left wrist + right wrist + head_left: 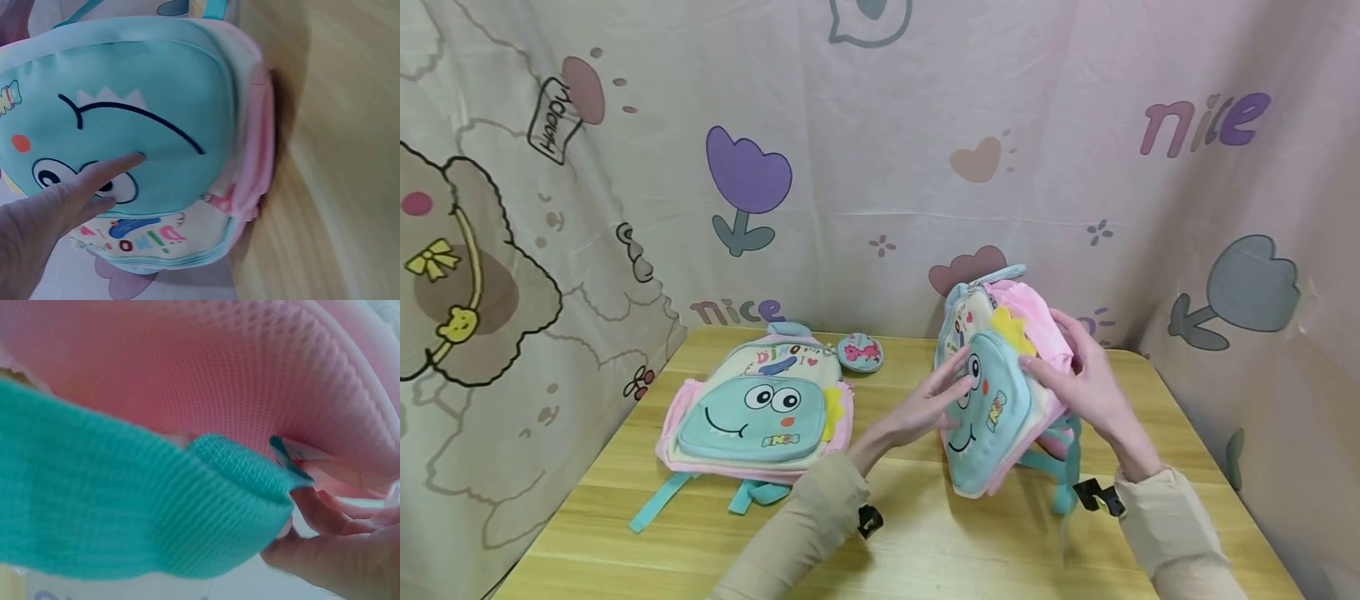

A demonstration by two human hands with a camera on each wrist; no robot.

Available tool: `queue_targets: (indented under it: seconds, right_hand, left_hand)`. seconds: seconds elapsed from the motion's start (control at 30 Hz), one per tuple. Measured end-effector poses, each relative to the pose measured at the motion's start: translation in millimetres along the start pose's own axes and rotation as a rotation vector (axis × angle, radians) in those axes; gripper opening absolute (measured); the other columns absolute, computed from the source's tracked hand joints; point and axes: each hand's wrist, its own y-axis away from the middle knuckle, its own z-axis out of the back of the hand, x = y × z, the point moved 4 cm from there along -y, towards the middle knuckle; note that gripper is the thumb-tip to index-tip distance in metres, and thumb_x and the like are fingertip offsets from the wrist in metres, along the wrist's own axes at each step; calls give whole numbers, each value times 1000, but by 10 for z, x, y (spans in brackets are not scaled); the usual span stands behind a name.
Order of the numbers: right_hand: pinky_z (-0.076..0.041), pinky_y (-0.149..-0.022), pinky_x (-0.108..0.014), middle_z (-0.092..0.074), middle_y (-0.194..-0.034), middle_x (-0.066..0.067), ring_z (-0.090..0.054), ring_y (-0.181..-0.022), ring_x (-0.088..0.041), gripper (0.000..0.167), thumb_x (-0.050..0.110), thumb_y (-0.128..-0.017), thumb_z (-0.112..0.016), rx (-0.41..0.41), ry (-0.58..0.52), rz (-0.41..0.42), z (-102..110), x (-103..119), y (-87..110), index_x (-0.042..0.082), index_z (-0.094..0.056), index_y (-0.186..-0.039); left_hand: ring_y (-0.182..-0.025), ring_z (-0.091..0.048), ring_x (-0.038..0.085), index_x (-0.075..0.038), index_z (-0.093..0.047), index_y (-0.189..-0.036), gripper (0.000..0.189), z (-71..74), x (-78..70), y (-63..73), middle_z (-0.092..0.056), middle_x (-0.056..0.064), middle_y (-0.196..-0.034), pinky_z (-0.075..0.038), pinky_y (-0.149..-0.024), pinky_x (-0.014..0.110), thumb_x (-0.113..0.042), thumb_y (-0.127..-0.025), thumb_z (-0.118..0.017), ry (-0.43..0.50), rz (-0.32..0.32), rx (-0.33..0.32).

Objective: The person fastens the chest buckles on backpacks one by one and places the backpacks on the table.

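A small child's backpack (1009, 387) with a teal dinosaur-face pocket and pink sides stands tilted at the right of the table. My right hand (1093, 387) grips its pink side, thumb at the front and fingers behind. In the right wrist view that hand (344, 544) is beside a teal strap (156, 512) and the pink mesh back. My left hand (928, 404) touches the teal front pocket with its fingers extended. The left wrist view shows the left fingers over the printed eyes. A matching backpack (715, 429) lies face up at the left.
A round charm (860, 353) hangs off the left backpack's zipper. Its teal straps (658, 500) spread over the wooden table (940, 550). A printed curtain (865, 167) closes off the back and both sides.
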Motion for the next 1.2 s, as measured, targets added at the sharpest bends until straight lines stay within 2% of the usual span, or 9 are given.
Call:
queue_targets:
  seconds: [0.1,0.27,0.37,0.53,0.67,0.8,1.0,1.2]
  right_hand:
    - [-59,-71,-24,-63,-127,-16,-68,-84,-2,72,19,-95,-65,18,-41,42,-42,22,6,14,-29,-157]
    - [-59,-73,-26,-67,-116,12,-68,-90,-5,68,16,-96,-64,33,-100,73,-79,45,22,16,-31,-156]
    - [-57,-78,-24,-67,-115,20,-66,-96,-5,66,15,-97,-63,49,-114,85,-85,50,32,18,-33,-156]
    - [-56,-85,-24,-68,-117,21,-68,-103,-4,65,12,-98,-60,111,-169,98,-91,32,32,20,-33,-157]
    - [-56,-89,-24,-63,-128,18,-66,-112,-1,66,8,-98,-59,176,-240,119,-116,30,19,19,-33,-157]
    - [-53,-93,-21,-62,-134,12,-64,-117,-1,66,5,-98,-60,204,-288,141,-159,44,1,17,-34,-157]
    - [-50,-98,-16,-62,-135,10,-62,-119,-2,66,6,-97,-62,214,-294,148,-272,56,-30,17,-35,-157]
    - [-48,-101,-15,-59,-141,-11,-61,-120,-6,67,6,-96,-63,226,-293,167,-394,74,-47,17,-35,-157]
  left_hand:
    - [-158,-8,33,-39,-10,-162,60,6,-75,14,2,2,-172,-29,-110,75,-27,-109,-38,-3,-21,5]
    - [-158,-10,30,-39,-10,-162,61,-7,-233,52,2,1,-172,-31,-109,74,-29,-109,-39,-51,-40,7]
    - [-158,-11,29,-38,-10,-162,62,-19,-328,83,-1,0,-172,-35,-107,73,-29,-109,-40,-94,-59,3]
    - [-158,-13,26,-41,-14,-161,63,-36,-446,114,-4,-1,-172,-38,-107,70,-29,-107,-45,-144,-77,-6]
    - [-157,-18,30,-40,-16,-160,64,-27,-514,128,-6,2,-172,-43,-104,66,-35,-105,-48,-199,-72,-46]
    - [-151,-29,35,-40,-18,-160,65,-7,-597,149,-12,7,-171,-50,-98,63,-39,-103,-50,-232,-55,-93]
    - [-139,-46,39,-40,-19,-160,63,21,-750,195,-19,9,-169,-56,-91,58,-31,-105,-49,-235,-50,-113]
    - [-137,-48,39,-40,-20,-160,64,79,-811,224,-19,9,-168,-57,-89,57,-29,-105,-51,-265,-44,-135]
